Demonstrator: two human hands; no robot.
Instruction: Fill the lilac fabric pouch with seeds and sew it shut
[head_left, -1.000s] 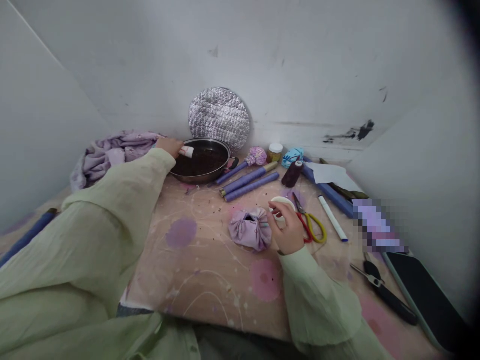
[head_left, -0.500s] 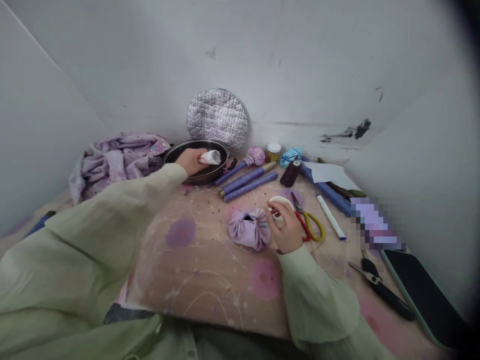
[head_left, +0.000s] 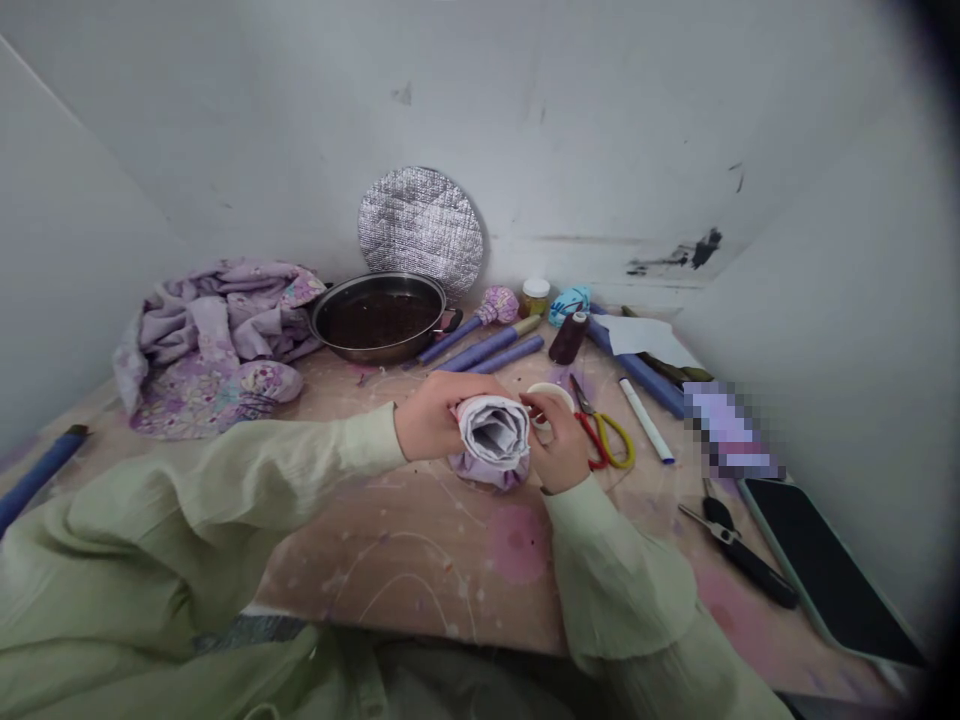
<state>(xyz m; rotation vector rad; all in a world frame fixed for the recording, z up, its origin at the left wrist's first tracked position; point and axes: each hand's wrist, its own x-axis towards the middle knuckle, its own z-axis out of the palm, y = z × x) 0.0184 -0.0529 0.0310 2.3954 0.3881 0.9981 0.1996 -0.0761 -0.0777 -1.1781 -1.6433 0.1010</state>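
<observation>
Two hands at a patterned bench (head_left: 420,590), seen from the head camera. All positions are given relative to the lilac fabric bundle (head_left: 484,478), which lies on the bench between the hands.

Far left of the bundle: a blue rod (head_left: 41,490) lies at the bench edge, and beyond it a heap of floral lilac cloth (head_left: 210,350). Up and left of the bundle: a steel pan with dark contents (head_left: 379,315), backed by a round quilted foil mat (head_left: 420,228) leaning on the wall.

Left hand (head_left: 433,418): fingers closed around a white rolled piece (head_left: 491,432), which stands on top of the bundle.

Right hand (head_left: 559,455): just right of the bundle, fingers pinching a white ring (head_left: 546,393), partly hidden.

Behind the bundle: purple rolled tubes (head_left: 487,345), a jar (head_left: 535,297) and a dark thread spool (head_left: 568,338).

Right of the bundle: red-and-yellow-handled scissors (head_left: 601,440), a white marker (head_left: 645,420), a pixelated blurred item (head_left: 727,432), black-handled pliers (head_left: 739,550) and a smartphone (head_left: 825,570).
</observation>
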